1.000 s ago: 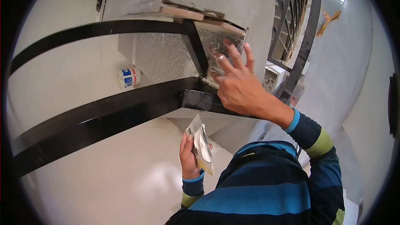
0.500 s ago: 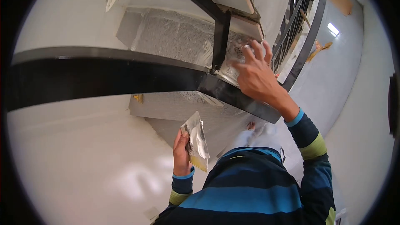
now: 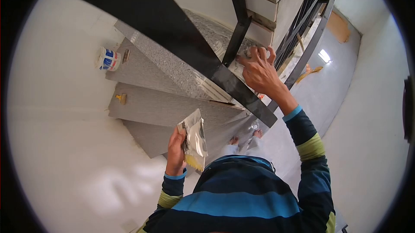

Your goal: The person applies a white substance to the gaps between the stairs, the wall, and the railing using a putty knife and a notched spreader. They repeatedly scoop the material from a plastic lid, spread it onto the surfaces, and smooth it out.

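Observation:
In the head view my left hand is closed around a flat putty knife. White paste coats its face, and a yellow toothed edge shows at its lower end. My right hand reaches past the black metal railing to the inner corner of a speckled grey stair tread. Its fingers are bent and spread apart over the tread, beside the railing post. No object shows between them, though the fingertips are partly hidden. Whitish smears mark the tread around that corner.
A white bucket with a blue label stands at the left by the wall. A yellow-handled brush lies on a lower grey step. Black balusters rise at the right. Brown cardboard lies on the floor beyond.
The view has turned and shifted, so the railing now slants and the bucket shows. My right hand stays over the tread corner, its fingers lower and more bent. My left hand keeps the putty knife.

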`<state>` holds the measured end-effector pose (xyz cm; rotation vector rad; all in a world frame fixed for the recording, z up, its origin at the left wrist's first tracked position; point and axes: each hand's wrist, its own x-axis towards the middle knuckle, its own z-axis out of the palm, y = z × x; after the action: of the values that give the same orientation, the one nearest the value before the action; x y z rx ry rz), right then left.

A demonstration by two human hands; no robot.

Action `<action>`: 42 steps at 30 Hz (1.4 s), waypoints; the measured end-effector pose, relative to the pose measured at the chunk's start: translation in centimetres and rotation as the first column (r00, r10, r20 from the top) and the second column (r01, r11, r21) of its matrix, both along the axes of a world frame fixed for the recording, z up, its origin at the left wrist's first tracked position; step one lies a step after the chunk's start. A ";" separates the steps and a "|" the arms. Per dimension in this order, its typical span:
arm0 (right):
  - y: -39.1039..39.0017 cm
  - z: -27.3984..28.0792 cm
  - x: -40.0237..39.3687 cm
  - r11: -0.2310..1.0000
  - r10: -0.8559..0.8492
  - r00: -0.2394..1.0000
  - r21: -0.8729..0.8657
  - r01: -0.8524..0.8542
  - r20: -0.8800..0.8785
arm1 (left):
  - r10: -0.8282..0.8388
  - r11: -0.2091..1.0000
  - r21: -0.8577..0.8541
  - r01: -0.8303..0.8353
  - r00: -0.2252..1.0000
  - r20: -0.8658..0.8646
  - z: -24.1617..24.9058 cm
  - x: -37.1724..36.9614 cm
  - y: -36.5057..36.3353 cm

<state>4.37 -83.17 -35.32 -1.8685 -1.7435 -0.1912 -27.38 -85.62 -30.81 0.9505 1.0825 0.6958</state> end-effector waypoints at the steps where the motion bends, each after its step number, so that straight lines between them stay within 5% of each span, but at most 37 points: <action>1: -0.2 0.3 -0.1 1.000 0.002 1.000 -0.001 -0.002 0.011 | 0.019 1.000 0.002 -0.019 1.000 0.006 0.1 -0.1 -0.1; 4: -0.6 1.0 -0.2 0.997 0.045 0.999 -0.065 -0.043 0.026 | 0.020 1.000 0.013 -0.021 0.999 0.028 -0.5 -1.0 0.1; 6: -0.9 1.7 0.1 0.984 0.096 0.988 -0.138 -0.112 -0.120 | 0.004 1.000 0.019 -0.005 0.999 0.044 -0.6 -1.4 0.1; 9: -0.6 0.8 0.3 0.995 0.004 0.995 -0.101 -0.014 -0.101 | 0.013 0.999 -0.039 -0.007 0.991 0.136 0.1 -1.4 -0.2; 13: -1.4 2.0 -0.3 0.994 0.099 0.990 -0.034 -0.103 -0.105 | 0.005 1.000 0.011 -0.007 0.991 0.134 -0.2 -1.8 0.0; 15: -2.8 3.4 -1.4 0.994 -0.064 0.978 0.076 0.081 -0.199 | 0.004 1.000 0.013 -0.006 0.985 0.172 -0.7 -2.2 0.0; 18: -6.8 7.1 -5.8 0.999 -0.031 0.924 0.028 0.045 -0.382 | 0.017 0.989 -0.144 0.024 0.961 0.276 -1.9 -2.6 -0.4; 21: -9.1 7.9 -11.0 0.852 0.502 0.738 0.114 -0.510 -0.451 | 0.015 0.951 -0.288 0.110 0.917 0.400 -2.1 -2.5 -0.8; 23: -9.6 8.9 -14.2 0.727 0.481 0.665 -0.165 -0.667 -0.571 | 0.004 0.923 -0.352 0.159 0.907 0.421 -2.4 -3.3 -1.0; 25: -9.5 8.3 -15.8 0.674 0.577 0.743 -0.315 -0.668 -0.340 | -0.014 0.890 -0.403 0.215 0.895 0.447 -2.9 -4.5 -1.4; 27: -9.6 7.5 -15.5 0.708 0.570 0.786 -0.344 -0.617 -0.239 | 0.123 0.928 -0.346 0.142 0.759 0.640 -4.5 -6.7 -1.3; 28: -9.5 7.1 -15.0 0.737 0.567 0.812 -0.353 -0.576 -0.140 | 0.264 0.869 -0.462 0.177 0.624 0.735 -5.4 -8.2 0.2; 29: -9.4 6.8 -14.4 0.744 0.556 0.821 -0.364 -0.560 -0.126 | 0.190 0.928 -0.361 0.089 0.720 0.667 -6.5 -10.8 1.2; 31: -9.0 7.0 -12.9 0.862 0.412 0.899 -0.255 -0.438 -0.150 | 0.134 0.970 -0.241 0.016 0.793 0.594 -7.0 -13.9 2.7; 33: -8.4 7.8 -12.1 0.988 0.118 0.983 -0.082 -0.131 -0.141 | 0.384 0.923 -0.104 -0.371 0.865 0.323 -6.1 -16.2 3.2; 35: -8.0 8.6 -10.2 0.975 -0.089 0.988 0.193 0.112 -0.123 | 0.430 0.901 -0.093 -0.423 0.848 0.311 -8.6 -19.4 3.7; 36: -7.9 9.1 -8.0 0.956 -0.196 0.979 0.233 0.177 0.060 | 0.456 0.886 -0.059 -0.460 0.838 0.299 -10.0 -20.8 3.7; 37: -6.9 9.6 -6.5 0.891 -0.071 0.841 0.344 0.295 -0.537 | 0.489 0.868 -0.066 -0.491 0.828 0.274 -11.2 -21.8 3.5; 39: -2.7 15.3 -4.2 0.694 0.081 0.948 0.700 0.167 -0.308 | 0.519 0.853 -0.102 -0.513 0.810 0.272 -14.1 -23.4 3.1; 40: -0.8 17.4 -3.3 0.564 0.362 0.913 0.824 -0.054 -0.188 | 0.538 0.842 -0.098 -0.531 0.809 0.238 -15.5 -24.0 2.9; 41: 0.3 18.9 0.7 0.521 0.471 0.864 0.846 -0.108 -0.180 | 0.553 0.832 -0.093 -0.546 0.806 0.210 -16.6 -24.4 2.8; 42: 2.0 19.9 4.6 0.648 -0.142 0.971 0.759 -0.056 0.193 | 0.576 0.817 -0.099 -0.569 0.796 0.186 -17.1 -24.7 2.7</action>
<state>8.97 -81.18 -15.39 -1.2651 -1.4064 -1.0454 -52.08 -82.92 -47.95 0.4852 1.1980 1.2423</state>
